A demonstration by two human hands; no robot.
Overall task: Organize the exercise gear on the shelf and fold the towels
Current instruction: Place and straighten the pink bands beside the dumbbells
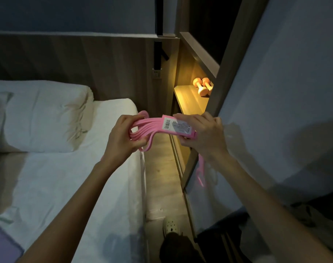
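Holding pink band bundle (143, 130) between left hand (122, 137) and right hand (203, 135), both grips closed on it, short of lit shelf (188, 99); risks loose loops spilling floorward if 1 grip slackens

Both hands, left hand (122, 133) and right hand (201, 133), grip pink resistance bands (143, 128) before the lit shelf (190, 99).
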